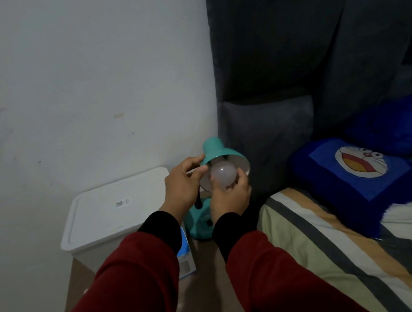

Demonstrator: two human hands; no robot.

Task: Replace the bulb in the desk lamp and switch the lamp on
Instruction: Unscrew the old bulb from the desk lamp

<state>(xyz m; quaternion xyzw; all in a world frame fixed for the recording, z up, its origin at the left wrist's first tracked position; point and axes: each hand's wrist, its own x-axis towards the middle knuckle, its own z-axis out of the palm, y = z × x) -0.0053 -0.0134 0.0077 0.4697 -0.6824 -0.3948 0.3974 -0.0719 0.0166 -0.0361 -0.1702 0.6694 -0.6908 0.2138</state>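
The teal lamp shade [221,153] is gripped at its left rim by the left hand [185,187], while the white bulb [224,178], at the shade's mouth, is clasped in the right hand [229,200], fingers curled, near the bed [342,242]

The bulb's [224,178] base is hidden inside the lamp shade [222,155]. At 6 o'clock of it, the right hand [229,199] covers part of the lamp base [200,222]. The left sleeve [127,284] hides most of the blue box [185,259].
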